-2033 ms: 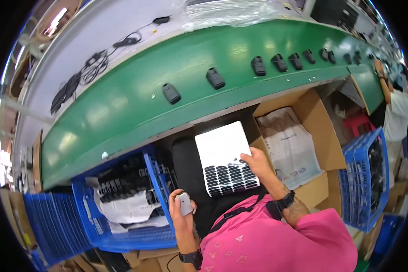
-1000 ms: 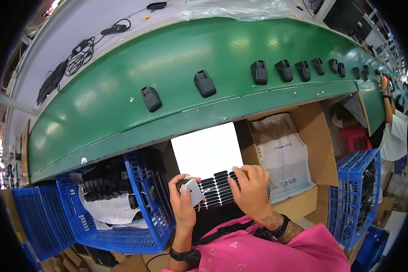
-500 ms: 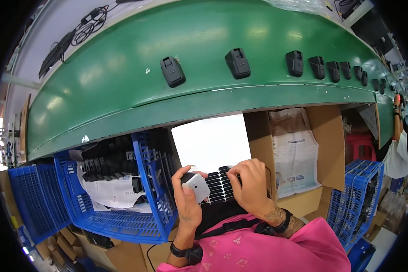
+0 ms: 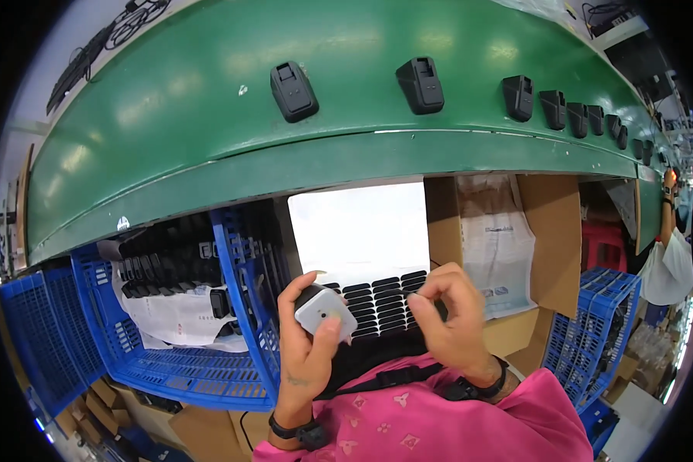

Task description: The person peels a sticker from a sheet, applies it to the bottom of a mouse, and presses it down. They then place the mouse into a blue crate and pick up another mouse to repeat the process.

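My left hand [image 4: 304, 354] is wrapped round a small device with a white face, a dark side and a small round hole [image 4: 323, 313]; the thumb presses on the white face. Beside it lies a white sheet [image 4: 358, 231] whose near part carries rows of black oval stickers [image 4: 389, 304], in front of my body. Over the right edge of those rows my right hand [image 4: 456, 319] is closed in a pinch, thumb against forefinger. A small dark sliver shows at its fingertips, seemingly one of the stickers; its far end is hard to make out.
Black charger-like docks [image 4: 293, 92] stand spaced along the green bench [image 4: 208, 100]. To the left, a blue crate [image 4: 185, 377] holds black parts on paper. An open cardboard box [image 4: 556, 246] and another blue crate [image 4: 593, 331] are on the right. A person's arm [image 4: 667, 204] shows far right.
My right hand has shifted right from the middle of the sticker rows to their right edge, uncovering more stickers. My left hand keeps the device, now slightly further left. The whole view has shifted a little.
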{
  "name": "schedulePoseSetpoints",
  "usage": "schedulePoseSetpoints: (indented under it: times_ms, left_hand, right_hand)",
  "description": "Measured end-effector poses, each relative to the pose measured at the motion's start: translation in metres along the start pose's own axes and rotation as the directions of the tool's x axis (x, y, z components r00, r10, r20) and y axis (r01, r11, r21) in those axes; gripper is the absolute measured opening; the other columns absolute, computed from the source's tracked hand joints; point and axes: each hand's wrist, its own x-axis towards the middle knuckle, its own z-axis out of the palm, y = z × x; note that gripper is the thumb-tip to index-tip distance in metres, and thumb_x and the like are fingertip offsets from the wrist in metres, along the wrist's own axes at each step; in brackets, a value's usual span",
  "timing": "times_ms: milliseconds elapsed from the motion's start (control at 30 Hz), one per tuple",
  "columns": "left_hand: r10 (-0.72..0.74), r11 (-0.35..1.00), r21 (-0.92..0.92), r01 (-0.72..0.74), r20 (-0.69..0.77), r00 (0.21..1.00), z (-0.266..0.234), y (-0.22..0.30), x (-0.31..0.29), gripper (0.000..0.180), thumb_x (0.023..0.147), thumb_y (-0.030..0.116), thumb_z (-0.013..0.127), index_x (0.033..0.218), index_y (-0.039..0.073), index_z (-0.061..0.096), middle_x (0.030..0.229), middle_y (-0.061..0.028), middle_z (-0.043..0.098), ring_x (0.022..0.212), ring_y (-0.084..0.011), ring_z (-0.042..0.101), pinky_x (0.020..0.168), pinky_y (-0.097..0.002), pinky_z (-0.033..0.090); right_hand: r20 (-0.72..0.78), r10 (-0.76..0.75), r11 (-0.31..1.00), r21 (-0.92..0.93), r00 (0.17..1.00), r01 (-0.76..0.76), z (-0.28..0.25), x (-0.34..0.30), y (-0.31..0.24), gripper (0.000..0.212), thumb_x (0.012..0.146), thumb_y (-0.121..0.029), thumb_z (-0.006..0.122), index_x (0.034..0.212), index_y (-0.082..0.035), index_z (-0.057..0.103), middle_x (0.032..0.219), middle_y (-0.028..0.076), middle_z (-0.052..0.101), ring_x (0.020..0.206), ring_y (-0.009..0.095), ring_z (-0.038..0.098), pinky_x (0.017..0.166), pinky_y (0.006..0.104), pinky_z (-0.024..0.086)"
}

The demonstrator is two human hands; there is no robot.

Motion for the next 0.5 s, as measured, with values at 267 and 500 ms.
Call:
schedulePoseSetpoints:
  times_ms: [267,500]
  left_hand:
    - [-0.099,0.987,-0.087,0.136,0.338,0.936,0.016,0.025,-0.012,0.048,0.089,0.011,0.059,0.131,0.003,0.038,0.108,-0.0121,0.057,0.089,-0.0160,0.059,0.077,-0.0285,0.049]
    - [-0.039,0.998,0.061,0.017,0.386,0.922,0.021,0.026,-0.012,0.046,0.090,0.013,0.060,0.130,0.001,0.038,0.115,-0.0175,0.056,0.099,-0.0243,0.061,0.084,-0.0336,0.048]
  right_hand:
    - [0.355,0.433,0.591,0.583,0.829,-0.558,-0.011,0.016,-0.068,0.013,0.083,0.000,0.063,0.083,0.003,0.050,0.066,0.007,0.056,0.045,0.006,0.049,0.038,0.0201,0.038]
    - [0.348,0.420,0.621,0.562,0.838,-0.545,-0.014,0.013,-0.068,0.009,0.085,0.003,0.062,0.086,0.006,0.053,0.067,0.006,0.062,0.055,0.003,0.054,0.048,0.0171,0.040]
